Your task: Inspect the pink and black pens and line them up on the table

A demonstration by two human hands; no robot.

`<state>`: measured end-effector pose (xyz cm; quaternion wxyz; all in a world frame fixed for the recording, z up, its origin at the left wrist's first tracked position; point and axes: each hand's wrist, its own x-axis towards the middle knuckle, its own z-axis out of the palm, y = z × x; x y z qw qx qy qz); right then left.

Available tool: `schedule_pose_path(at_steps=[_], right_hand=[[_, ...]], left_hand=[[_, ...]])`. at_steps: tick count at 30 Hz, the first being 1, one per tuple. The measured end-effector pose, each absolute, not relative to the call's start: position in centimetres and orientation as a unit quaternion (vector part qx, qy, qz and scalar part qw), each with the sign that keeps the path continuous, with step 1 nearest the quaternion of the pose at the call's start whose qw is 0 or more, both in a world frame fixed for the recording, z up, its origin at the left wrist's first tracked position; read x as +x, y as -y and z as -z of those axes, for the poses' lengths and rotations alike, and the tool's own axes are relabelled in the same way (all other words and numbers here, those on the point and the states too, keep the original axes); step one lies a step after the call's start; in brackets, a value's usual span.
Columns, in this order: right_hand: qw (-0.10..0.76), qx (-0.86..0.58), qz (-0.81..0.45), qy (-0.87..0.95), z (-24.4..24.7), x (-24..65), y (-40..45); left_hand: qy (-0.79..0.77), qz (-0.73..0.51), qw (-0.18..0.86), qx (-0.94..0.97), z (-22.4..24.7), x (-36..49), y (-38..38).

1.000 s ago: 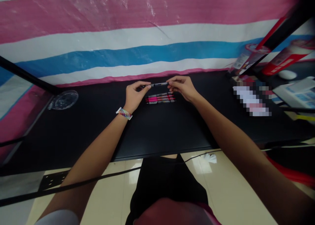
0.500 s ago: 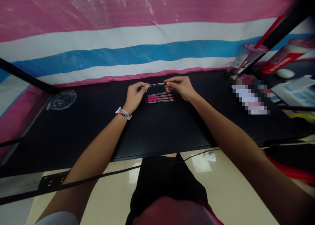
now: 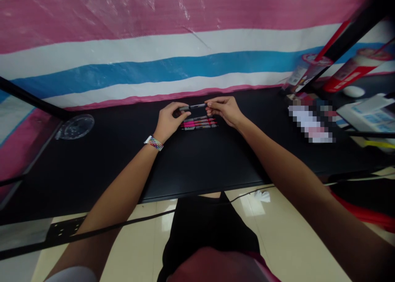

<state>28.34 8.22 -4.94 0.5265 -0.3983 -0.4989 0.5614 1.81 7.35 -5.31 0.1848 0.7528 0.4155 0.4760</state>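
A dark pen with a clear section point(image 3: 196, 106) lies level between my hands, behind several pens. My right hand point(image 3: 225, 109) pinches its right end between thumb and fingers. My left hand point(image 3: 170, 118) is at its left end, thumb lowered away from the pen and fingers behind it; the thumb and index finger are apart. Just nearer to me, a row of several pens point(image 3: 200, 123), some with pink grips, lies side by side on the black table point(image 3: 203, 162). A colourful band circles my left wrist.
A clear plastic lid point(image 3: 76, 126) lies at the table's left. At the right stand a clear cup with a red straw point(image 3: 304, 72) and a red-and-white cup point(image 3: 348, 74), near a white round object point(image 3: 354, 91). A striped sheet hangs behind; a cable crosses in front.
My left thumb has come off the held pen and moved down, opening the pinch. My right hand keeps its grip. The view has shifted slightly.
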Motion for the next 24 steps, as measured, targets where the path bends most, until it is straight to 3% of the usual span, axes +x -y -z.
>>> schedule_pose_path(at_steps=[12, 17, 24], right_hand=[[0.505, -0.406, -0.598, 0.473, 4.3, 28.4, -7.9], [0.513, -0.401, -0.592, 0.475, 4.2, 28.4, -7.9], [0.510, -0.403, -0.581, 0.490, 4.3, 28.4, -7.9]], left_hand=[[-0.361, -0.386, 0.029, 0.848, 4.8, 0.7, -7.3], [-0.373, -0.382, 0.049, 0.844, 4.5, 0.9, -7.0], [-0.407, -0.458, 0.160, 0.774, 4.6, 1.3, -6.9]])
